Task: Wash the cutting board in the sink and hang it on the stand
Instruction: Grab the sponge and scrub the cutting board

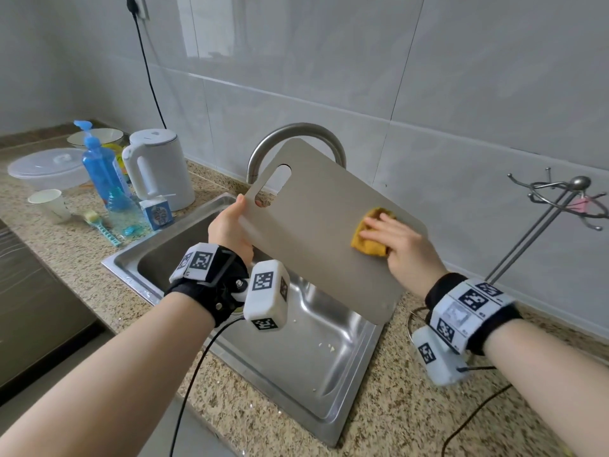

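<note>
A grey cutting board [316, 225] with a slot handle is held tilted above the steel sink [296, 341], its lower corner near the sink's right rim. My left hand [232, 227] grips the board's left edge beside the slot, a fingertip showing through the slot. My right hand [395, 245] presses a yellow cloth [369, 244] against the board's right side, fingers lying fairly flat over it. A metal hook stand [540, 222] rises from the counter at the right. The curved faucet [290, 136] arcs behind the board, and no water is visible.
On the left of the granite counter [379, 407] stand a white kettle [158, 166], a blue dish-soap bottle [99, 163], a paper cup [51, 204], a lidded plastic bowl [46, 166] and a small carton [157, 212]. Food crumbs lie in the sink basin. Tiled wall behind.
</note>
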The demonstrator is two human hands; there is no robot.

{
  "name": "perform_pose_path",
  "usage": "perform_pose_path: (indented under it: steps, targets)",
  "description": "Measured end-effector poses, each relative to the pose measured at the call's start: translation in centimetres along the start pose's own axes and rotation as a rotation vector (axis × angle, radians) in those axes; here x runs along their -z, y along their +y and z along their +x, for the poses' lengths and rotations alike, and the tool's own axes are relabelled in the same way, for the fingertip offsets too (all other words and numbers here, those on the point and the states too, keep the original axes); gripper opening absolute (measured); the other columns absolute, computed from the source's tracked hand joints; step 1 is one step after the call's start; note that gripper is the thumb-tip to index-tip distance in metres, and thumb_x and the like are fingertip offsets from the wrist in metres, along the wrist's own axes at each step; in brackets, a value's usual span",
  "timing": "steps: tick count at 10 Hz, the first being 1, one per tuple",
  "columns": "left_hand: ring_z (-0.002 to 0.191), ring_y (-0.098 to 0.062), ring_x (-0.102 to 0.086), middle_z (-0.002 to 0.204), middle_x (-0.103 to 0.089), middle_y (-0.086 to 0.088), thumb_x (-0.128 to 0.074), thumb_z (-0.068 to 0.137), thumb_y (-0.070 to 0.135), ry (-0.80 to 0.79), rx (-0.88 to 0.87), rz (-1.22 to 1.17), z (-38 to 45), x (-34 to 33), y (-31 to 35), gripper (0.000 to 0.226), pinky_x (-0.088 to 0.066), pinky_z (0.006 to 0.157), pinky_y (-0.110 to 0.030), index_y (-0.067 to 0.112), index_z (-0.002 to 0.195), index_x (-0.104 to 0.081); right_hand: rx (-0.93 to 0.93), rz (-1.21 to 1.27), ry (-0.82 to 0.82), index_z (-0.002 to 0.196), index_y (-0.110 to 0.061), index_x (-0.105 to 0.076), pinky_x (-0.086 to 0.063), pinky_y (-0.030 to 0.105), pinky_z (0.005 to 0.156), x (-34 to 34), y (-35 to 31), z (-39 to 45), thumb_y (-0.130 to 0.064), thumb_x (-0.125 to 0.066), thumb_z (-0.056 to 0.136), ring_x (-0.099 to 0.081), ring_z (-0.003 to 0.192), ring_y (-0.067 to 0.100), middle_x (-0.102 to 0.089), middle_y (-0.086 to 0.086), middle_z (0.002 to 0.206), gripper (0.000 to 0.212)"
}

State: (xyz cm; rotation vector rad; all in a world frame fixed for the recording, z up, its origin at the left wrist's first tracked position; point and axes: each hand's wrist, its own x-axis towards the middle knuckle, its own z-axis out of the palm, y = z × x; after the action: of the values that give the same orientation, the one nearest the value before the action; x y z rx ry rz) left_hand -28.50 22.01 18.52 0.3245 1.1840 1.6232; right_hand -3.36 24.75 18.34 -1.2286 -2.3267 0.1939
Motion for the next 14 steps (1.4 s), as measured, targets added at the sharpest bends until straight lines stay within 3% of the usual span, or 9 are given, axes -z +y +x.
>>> perform_pose_path:
  steps: [2,3,5,8,10,11,12,13,14]
  targets:
    - [0.114,-0.031,-0.058,0.128,-0.059,-0.015,-0.058,0.087,0.032,0.039,-0.004,-0.046,0.0,-0.4,-0.1,0.038,-0.041,0.104,-0.046,0.004,0.113,-0.062,-0.135,0.027,0.106,0.121,-0.009,-0.055,-0.021,0.028,0.109,0.3,0.4,-0.1,0.019,-0.036,0.079,-0.029,0.135,0.025,-0.042,0.01,0.141,0.054]
    - [0.113,-0.03,-0.058,0.128,-0.059,-0.014,-0.058,0.086,0.033,0.063,0.028,-0.077,0.3,-0.5,0.0,0.028,-0.042,0.104,-0.046,0.007,0.099,-0.063,0.047,-0.007,0.031,0.117,-0.006,-0.059,-0.021,0.03,0.11,-0.2,-0.4,-1.1,0.022,-0.037,0.075,-0.033,0.133,0.028,-0.046,0.012,0.137,0.055]
    - [0.098,-0.019,-0.055,0.113,-0.056,-0.005,-0.052,0.089,0.031,0.032,0.025,-0.088,0.7,-0.4,0.3,0.048,-0.044,0.097,-0.034,0.009,0.132,-0.046,0.302,-0.107,-0.1,0.107,-0.005,-0.064,-0.033,0.052,0.104,-0.1,-1.2,-2.7,0.018,-0.049,0.077,-0.042,0.126,0.035,-0.056,0.015,0.127,0.041]
    - [0.074,-0.014,-0.054,0.083,-0.054,0.0,-0.05,0.089,0.029,0.014,-0.004,-0.087,0.4,-0.1,0.8,0.046,-0.047,0.08,-0.031,0.007,0.13,-0.047,-0.141,-0.066,0.243,0.114,-0.004,-0.06,-0.028,0.035,0.108,2.4,2.1,-1.1,0.024,-0.038,0.073,-0.04,0.129,0.031,-0.049,0.017,0.134,0.055]
    - [0.083,-0.017,-0.054,0.085,-0.052,0.0,-0.051,0.089,0.031,0.04,0.014,-0.104,0.4,-0.4,0.6,0.05,-0.043,0.085,-0.033,0.009,0.133,-0.044,-0.017,-0.07,0.167,0.114,-0.003,-0.06,-0.028,0.036,0.105,1.1,0.8,-2.5,0.024,-0.04,0.074,-0.04,0.128,0.032,-0.05,0.017,0.133,0.052]
    - [0.091,-0.019,-0.053,0.113,-0.058,-0.005,-0.052,0.089,0.032,0.044,0.023,-0.105,0.1,-0.8,0.4,0.051,-0.046,0.079,-0.032,0.009,0.134,-0.043,0.11,-0.066,0.086,0.112,-0.005,-0.061,-0.029,0.041,0.106,0.3,-0.3,-3.1,0.025,-0.04,0.074,-0.04,0.128,0.033,-0.052,0.015,0.131,0.053]
    - [0.104,-0.017,-0.047,0.143,-0.044,-0.008,-0.052,0.089,0.033,0.053,0.035,-0.094,0.2,-1.1,0.4,0.054,-0.041,0.097,-0.036,0.01,0.136,-0.041,0.271,-0.103,-0.013,0.107,-0.005,-0.065,-0.037,0.056,0.1,-0.4,-1.5,-3.6,0.025,-0.049,0.071,-0.046,0.122,0.037,-0.059,0.015,0.124,0.05]
    - [0.123,-0.022,-0.047,0.146,-0.04,-0.01,-0.052,0.089,0.035,0.082,0.032,-0.073,0.2,-1.1,0.6,0.056,-0.037,0.105,-0.039,0.01,0.138,-0.039,0.365,-0.147,-0.047,0.097,-0.007,-0.069,-0.041,0.058,0.093,-0.7,-1.5,-4.2,0.023,-0.061,0.065,-0.054,0.114,0.038,-0.065,0.014,0.114,0.045]
    - [0.114,-0.02,-0.05,0.145,-0.042,-0.01,-0.052,0.089,0.035,0.106,0.023,-0.066,0.0,-0.7,1.0,0.055,-0.041,0.097,-0.038,0.01,0.136,-0.04,0.326,-0.127,-0.064,0.093,-0.006,-0.071,-0.041,0.058,0.092,-0.6,-0.7,-4.8,0.021,-0.063,0.064,-0.055,0.111,0.038,-0.067,0.014,0.11,0.04]
